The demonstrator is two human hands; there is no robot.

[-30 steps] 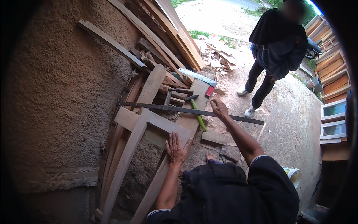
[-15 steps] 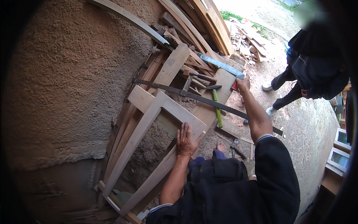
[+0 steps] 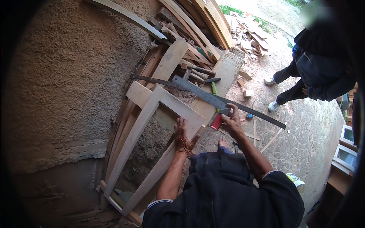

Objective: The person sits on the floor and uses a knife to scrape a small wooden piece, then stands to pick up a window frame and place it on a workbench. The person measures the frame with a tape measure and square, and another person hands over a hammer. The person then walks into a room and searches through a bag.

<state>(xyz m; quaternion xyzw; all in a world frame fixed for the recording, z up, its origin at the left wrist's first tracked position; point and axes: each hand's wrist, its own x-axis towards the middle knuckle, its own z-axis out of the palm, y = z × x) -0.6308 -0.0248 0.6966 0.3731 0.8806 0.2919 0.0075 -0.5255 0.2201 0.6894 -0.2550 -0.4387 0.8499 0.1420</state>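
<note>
My left hand (image 3: pixel 183 136) lies with its fingers stretched out over the near corner of a pale wooden frame (image 3: pixel 131 140), where two pieces meet. In my right hand (image 3: pixel 232 123) is a try square (image 3: pixel 201 93) with a red stock and a steel, ruler-like blade. The blade points up and left, above the frame's far rail and in front of a long dark bar clamp (image 3: pixel 258 114). Beyond it a hammer (image 3: pixel 214 87) with a green handle lies on a plank, partly hidden by the blade.
A rough earthen wall (image 3: pixel 83 76) rises on the left. Long boards (image 3: pixel 213 26) and scrap wood (image 3: pixel 249 34) lie at the back. Another person (image 3: pixel 323 72) stands at the right. A blue and black tape measure (image 3: pixel 249 116) and a white pail (image 3: pixel 296 180) are on the ground.
My right hand has drawn the try square nearer and to the left, so its blade now hangs over the clamp and hammer. My left hand stays on the frame's corner.
</note>
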